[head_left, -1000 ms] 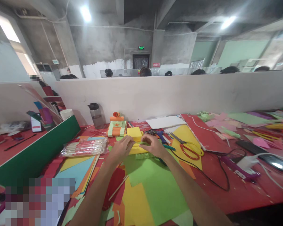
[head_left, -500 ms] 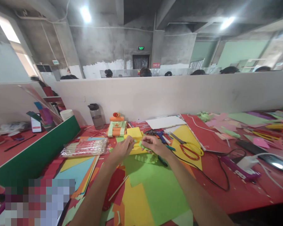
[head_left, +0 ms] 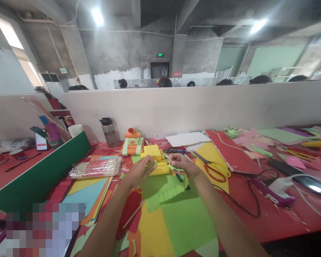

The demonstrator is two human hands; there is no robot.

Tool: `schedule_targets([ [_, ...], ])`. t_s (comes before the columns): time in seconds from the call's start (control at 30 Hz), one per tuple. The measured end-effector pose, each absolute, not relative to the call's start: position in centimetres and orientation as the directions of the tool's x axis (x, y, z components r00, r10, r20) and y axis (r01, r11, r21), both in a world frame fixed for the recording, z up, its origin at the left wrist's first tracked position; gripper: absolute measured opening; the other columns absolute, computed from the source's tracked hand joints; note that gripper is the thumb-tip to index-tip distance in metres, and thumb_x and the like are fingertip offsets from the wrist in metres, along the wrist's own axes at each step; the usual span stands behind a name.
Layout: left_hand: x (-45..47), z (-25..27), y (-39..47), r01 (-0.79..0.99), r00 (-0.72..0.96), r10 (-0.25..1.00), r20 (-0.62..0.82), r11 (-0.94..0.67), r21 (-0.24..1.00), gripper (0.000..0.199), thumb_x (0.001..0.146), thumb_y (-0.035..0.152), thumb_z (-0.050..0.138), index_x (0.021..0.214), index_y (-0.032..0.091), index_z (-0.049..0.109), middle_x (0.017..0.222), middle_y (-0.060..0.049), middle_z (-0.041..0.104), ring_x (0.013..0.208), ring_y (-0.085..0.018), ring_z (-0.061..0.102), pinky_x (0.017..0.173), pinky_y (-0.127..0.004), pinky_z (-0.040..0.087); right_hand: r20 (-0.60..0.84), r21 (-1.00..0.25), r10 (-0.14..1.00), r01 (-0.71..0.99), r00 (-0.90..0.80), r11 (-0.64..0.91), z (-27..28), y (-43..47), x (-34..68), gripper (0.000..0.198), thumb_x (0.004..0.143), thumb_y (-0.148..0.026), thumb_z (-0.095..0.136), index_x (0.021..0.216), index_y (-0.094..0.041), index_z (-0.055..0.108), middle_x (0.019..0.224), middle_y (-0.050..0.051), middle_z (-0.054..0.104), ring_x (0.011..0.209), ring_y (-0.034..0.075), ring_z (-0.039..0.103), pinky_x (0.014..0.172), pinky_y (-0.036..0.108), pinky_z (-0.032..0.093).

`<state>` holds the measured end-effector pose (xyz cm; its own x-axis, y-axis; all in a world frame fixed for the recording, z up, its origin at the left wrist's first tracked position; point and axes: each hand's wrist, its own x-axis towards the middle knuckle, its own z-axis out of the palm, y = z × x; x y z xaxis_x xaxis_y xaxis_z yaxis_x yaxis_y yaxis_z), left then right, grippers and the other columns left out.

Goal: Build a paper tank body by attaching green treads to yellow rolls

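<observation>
My left hand [head_left: 141, 170] is closed, with a small bit of green paper [head_left: 151, 165] showing at its fingertips. Pinched in my right hand [head_left: 184, 165] is a green paper strip with a wavy edge [head_left: 182, 175], which hangs below the fingers. Between and just behind the hands sits a yellow folded-paper model [head_left: 152, 152] with rolled parts. Under them lie a large green sheet [head_left: 188, 217] and a yellow sheet [head_left: 154, 228]. A dark-handled tool is partly hidden beneath my right hand.
Scissors [head_left: 215, 171] lie on yellow paper to the right, beside a black cable and a purple power strip [head_left: 273, 191]. An orange and green paper model [head_left: 133, 142] stands behind, near a bottle [head_left: 109, 132]. Left are wrapped sticks [head_left: 96, 167] and a green divider [head_left: 42, 171].
My hands have moved apart, the right one going a little to the right. The wavy green strip has shifted right and now hangs from my right hand.
</observation>
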<state>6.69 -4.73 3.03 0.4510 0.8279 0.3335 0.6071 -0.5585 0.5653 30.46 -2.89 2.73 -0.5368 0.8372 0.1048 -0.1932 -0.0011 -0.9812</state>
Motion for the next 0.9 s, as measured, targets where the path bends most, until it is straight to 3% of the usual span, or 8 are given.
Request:
schedule_targets([
  [0.17,6.6,3.1,-4.5,0.525,0.433,0.819,0.376,-0.568,0.634,0.023,0.089,0.044,0.051,0.096,0.023,0.049,0.109,-0.005,0.062,0.099,-0.019,0.058,0.085,-0.031,0.044,0.022,-1.0,0.899,-0.009,-0.438,0.02,2.3,-2.2,29.7,0.028,0.067,-0.035,0.079,0.083,-0.016,0.067,0.075,0.0,0.063,0.064,0.01,0.057,0.056,0.021,0.042],
  [0.43,6.8,2.9,-4.4,0.466,0.449,0.79,0.417,-0.605,0.646,0.02,0.087,0.039,0.055,0.095,0.021,0.054,0.104,-0.005,0.065,0.098,-0.02,0.059,0.084,-0.03,0.045,0.1,-0.985,0.914,0.088,-0.394,0.146,2.1,-2.3,28.8,0.028,0.07,-0.038,0.075,0.088,-0.018,0.069,0.084,0.004,0.068,0.079,0.016,0.06,0.071,0.027,0.043],
  [0.57,6.9,2.8,-4.3,0.485,0.452,0.79,0.414,-0.607,0.629,0.02,0.087,0.038,0.055,0.098,0.022,0.058,0.109,-0.006,0.065,0.099,-0.02,0.059,0.086,-0.031,0.045,0.087,-0.988,0.914,0.082,-0.396,0.13,2.2,-2.5,28.6,0.03,0.07,-0.039,0.074,0.089,-0.018,0.065,0.078,0.002,0.066,0.072,0.014,0.058,0.065,0.025,0.042],
  [0.73,7.0,3.0,-4.3,0.485,0.471,0.788,0.397,-0.607,0.629,0.021,0.087,0.038,0.054,0.101,0.023,0.061,0.107,-0.005,0.066,0.099,-0.021,0.06,0.087,-0.033,0.045,0.069,-0.99,0.907,0.081,-0.415,0.113,2.3,-2.6,28.6,0.029,0.071,-0.039,0.074,0.088,-0.02,0.061,0.064,-0.003,0.058,0.053,0.009,0.044,0.05,0.021,0.03],
  [0.9,7.1,3.1,-4.5,0.473,0.51,0.775,0.373,-0.615,0.631,0.022,0.086,0.038,0.056,0.102,0.022,0.06,0.106,-0.005,0.065,0.097,-0.02,0.06,0.087,-0.031,0.045,0.066,-0.993,0.896,0.055,-0.439,0.1,2.6,-2.9,28.5,0.029,0.072,-0.039,0.073,0.089,-0.02,0.058,0.065,-0.003,0.056,0.053,0.009,0.042,0.05,0.021,0.028],
])
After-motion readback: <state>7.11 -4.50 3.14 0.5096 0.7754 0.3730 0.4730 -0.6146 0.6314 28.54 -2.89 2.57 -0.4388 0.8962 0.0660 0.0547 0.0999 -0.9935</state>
